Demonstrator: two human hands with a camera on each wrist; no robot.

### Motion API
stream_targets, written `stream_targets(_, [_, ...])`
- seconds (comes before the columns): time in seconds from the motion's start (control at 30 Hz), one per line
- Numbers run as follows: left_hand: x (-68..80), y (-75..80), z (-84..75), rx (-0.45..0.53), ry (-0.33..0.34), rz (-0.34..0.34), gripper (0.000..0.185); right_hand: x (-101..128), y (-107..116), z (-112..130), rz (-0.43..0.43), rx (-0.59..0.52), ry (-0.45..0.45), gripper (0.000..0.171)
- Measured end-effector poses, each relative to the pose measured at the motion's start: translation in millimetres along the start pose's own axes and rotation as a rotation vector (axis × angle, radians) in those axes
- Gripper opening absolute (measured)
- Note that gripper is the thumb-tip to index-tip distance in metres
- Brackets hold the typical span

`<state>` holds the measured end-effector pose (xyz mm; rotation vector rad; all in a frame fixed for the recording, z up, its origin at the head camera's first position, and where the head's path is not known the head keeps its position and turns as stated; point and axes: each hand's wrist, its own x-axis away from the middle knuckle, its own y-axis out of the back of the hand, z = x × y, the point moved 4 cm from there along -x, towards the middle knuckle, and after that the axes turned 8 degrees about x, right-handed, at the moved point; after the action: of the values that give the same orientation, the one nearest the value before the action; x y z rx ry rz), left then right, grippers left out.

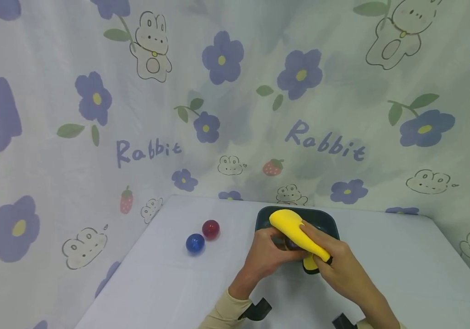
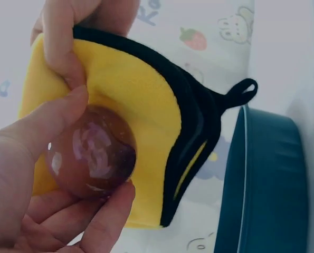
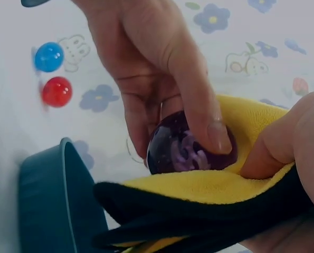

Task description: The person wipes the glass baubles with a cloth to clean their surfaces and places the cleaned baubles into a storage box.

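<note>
A pale, lavender-white worktop (image 1: 383,274) carries everything, butted into a corner hung with a cloth (image 1: 235,91) printed with blue flowers and rabbits. On its left part lie a blue ball (image 1: 195,243) and a red ball (image 1: 210,229), just beside each other, the red one farther back. A dark teal tray (image 1: 329,219) sits near the back edge, well apart from the balls.

Makeshift recording booth: rabbit-print cloth backdrop (image 1: 235,91) behind white table (image 1: 383,274).
</note>
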<state>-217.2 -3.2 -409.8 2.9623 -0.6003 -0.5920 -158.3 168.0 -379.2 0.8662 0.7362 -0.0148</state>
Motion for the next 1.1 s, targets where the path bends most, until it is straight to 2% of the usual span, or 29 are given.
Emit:
stream_targets(0.23, [-0.8, -0.5, -4.5, -0.072, -0.059, 0.041, 0.041, -0.2, -0.9, -10.9, 0.070, -0.069, -0.071, 0.069])
stream_targets(0.43, [-1.1, -0.4, -6.5, -0.045, -0.033, 0.058, 0.050, 0.2, -1.0, -16.9, 0.125, -0.172, -0.153, 0.061])
stream_targets(0.53, [-0.8, 0.4, -8.4, -0.060, -0.045, 0.056, 0.054, 0.2, -0.9, -19.1, 0.133, -0.215, -0.183, 0.059])
stream_targets(0.67, [-1.2, 1.5, -11.2, -0.076, -0.067, 0.037, 0.057, -0.7, -1.0, -21.9, 0.133, -0.256, -0.209, 0.057])
stream_targets(0.93, [-3.0, 2.4, -11.8, -0.072, -0.107, -0.047, 0.057, -1.8, -0.9, -23.9, 0.138, -0.299, -0.275, 0.057])
stream_targets(1.1, [-3.5, 1.3, -7.9, -0.037, -0.087, -0.099, 0.054, -2.7, -1.8, -24.6, 0.157, -0.300, -0.330, 0.057])
